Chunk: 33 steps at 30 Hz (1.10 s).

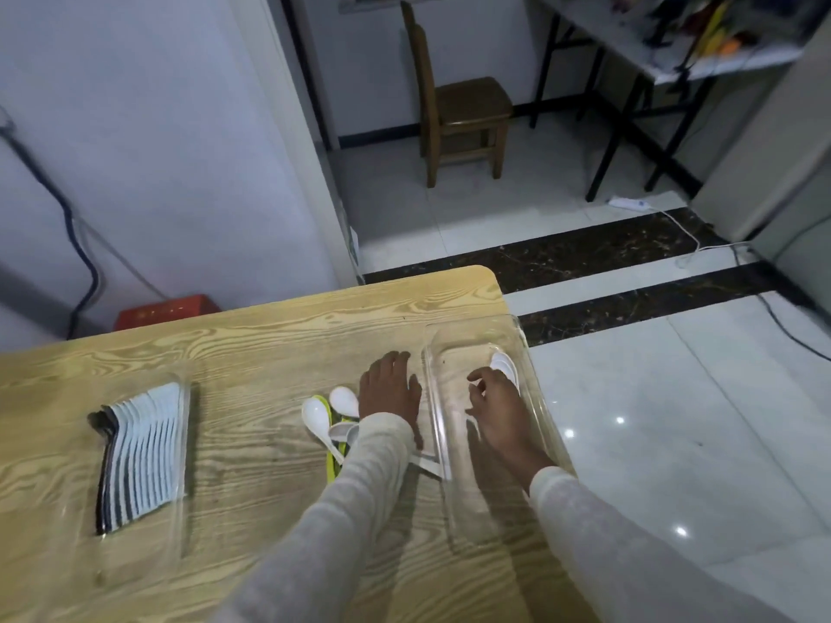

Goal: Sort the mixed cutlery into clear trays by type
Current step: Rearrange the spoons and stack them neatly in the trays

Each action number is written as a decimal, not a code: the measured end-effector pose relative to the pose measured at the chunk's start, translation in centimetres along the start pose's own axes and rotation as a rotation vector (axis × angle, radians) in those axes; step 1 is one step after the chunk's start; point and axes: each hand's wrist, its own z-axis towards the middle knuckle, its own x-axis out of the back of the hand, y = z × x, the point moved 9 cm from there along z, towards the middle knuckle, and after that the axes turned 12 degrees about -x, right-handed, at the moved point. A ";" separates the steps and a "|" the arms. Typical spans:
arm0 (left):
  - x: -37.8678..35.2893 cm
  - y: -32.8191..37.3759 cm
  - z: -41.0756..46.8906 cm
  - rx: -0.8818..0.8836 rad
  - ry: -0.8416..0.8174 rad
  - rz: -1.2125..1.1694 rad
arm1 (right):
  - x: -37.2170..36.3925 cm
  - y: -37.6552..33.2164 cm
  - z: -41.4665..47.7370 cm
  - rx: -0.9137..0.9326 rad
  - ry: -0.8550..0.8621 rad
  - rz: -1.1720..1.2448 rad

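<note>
**Left tray** (183, 510): clear, on the left of the worktop (270, 344). It holds one overlapped row of pale pieces (144, 451) with dark edges, laid evenly. This looks like one type already sorted, though which type cannot be told.

**Loose pile** (330, 413): white spoons at mid-worktop, between the two trays, lying crossed over a green-yellow piece (332, 470). Judged to be the unsorted remainder, kept central so that either tray is within reach.

**Left grip** (390, 391): palm down, just right of the pile and close against it, with fingers loosely extended toward the far edge. Nothing is seen in its hold, and what lies under the palm is hidden. It is probably placed there to take the next piece.

**Right tray** (443, 442): clear, lying along the worktop's right edge. A few nested spoons (506, 365), white, sit bowls together at its far end, which marks this as the spoon tray. Nesting them saves room.

**Right grip** (494, 411): inside the right tray, fingers curled, with the fingertips at the near side of the nested spoons. Whether it pinches a spoon or has let go cannot be told. Judged step: setting a spoon onto the nest.
</note>
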 end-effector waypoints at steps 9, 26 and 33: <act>-6.9 12.3 1.5 -0.118 -0.223 -0.190 | 6.5 5.3 2.1 -0.004 0.092 0.039; -15.0 12.4 1.2 0.273 -0.357 -0.487 | 5.6 7.2 4.8 0.010 -0.011 0.075; -14.5 11.5 3.9 0.253 -0.323 -0.425 | 4.6 6.7 5.4 0.009 -0.050 0.032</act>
